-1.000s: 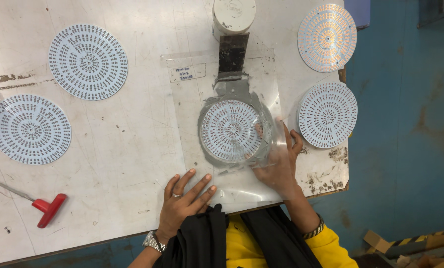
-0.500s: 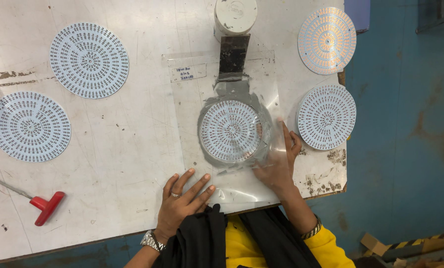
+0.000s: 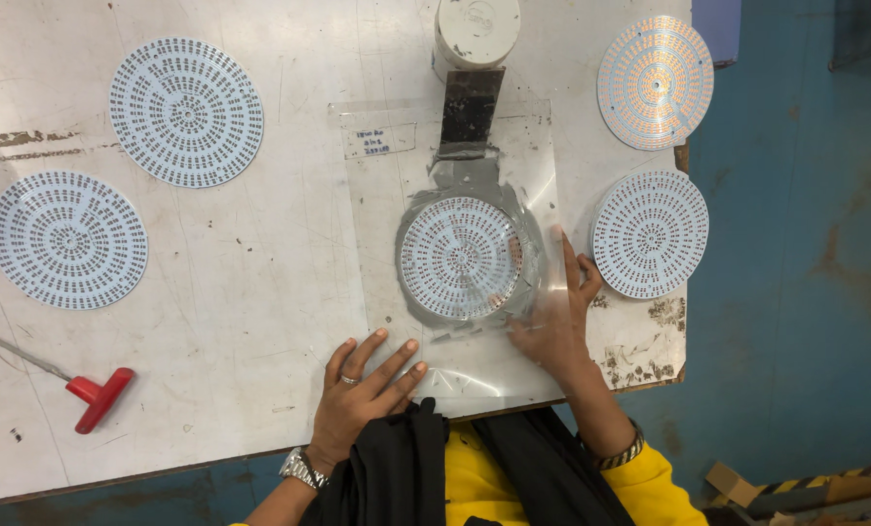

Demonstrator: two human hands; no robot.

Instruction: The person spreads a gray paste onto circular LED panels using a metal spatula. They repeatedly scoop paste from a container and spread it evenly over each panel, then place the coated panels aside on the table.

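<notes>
My left hand (image 3: 362, 390) lies flat on the near edge of the clear plastic stencil sheet (image 3: 523, 146), fingers spread, gripping nothing, just pressing it to the worn white worktable (image 3: 260, 312). My right hand (image 3: 557, 321) sits open at the sheet's right side, fingertips on the plastic just beside the round white circuit board ringed with grey paste (image 3: 460, 258), holding nothing either. Compared with a second ago almost nothing has shifted: both hands are where they were, the board stays centred under the sheet, and only my view has drifted a little. I judge the sheet is simply being kept steady over the board.

Around it, two more round white boards (image 3: 187, 112) (image 3: 68, 239) lie well apart on the left, another (image 3: 650, 232) near my right hand, and an orange-tinted one (image 3: 656, 83) at the far right corner. A red-handled T tool (image 3: 94, 397) rests at the near left, and a white cylindrical tub (image 3: 474, 34) stands at the far edge
</notes>
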